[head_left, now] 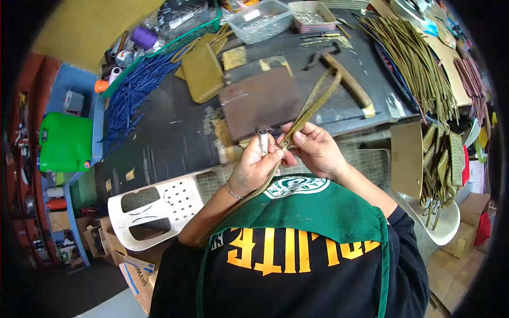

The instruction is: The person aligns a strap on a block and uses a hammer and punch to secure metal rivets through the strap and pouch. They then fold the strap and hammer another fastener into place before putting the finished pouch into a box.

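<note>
Left hand (pixel 258 164) closed around a small silver metal tube (pixel 263 141), tube upright between thumb and fingers, just above the knuckles. Right hand (pixel 316 150) pinches an olive-gold strap (pixel 314 104) near its lower end, thumb on top. Strap is doubled, runs up and away over the dark workbench (pixel 175 127), and trails down past the left wrist. Hands touching, held over the bench edge above the green apron (pixel 318 209). On bench: brown board (pixel 260 100) just beyond the hands, hammer (pixel 347 79) beside the strap tip, bundle of olive straps (pixel 419 63) at right, blue cords (pixel 130 98) at left, clear plastic box (pixel 262 20) at far edge. White plastic chair (pixel 154 209) below left.
</note>
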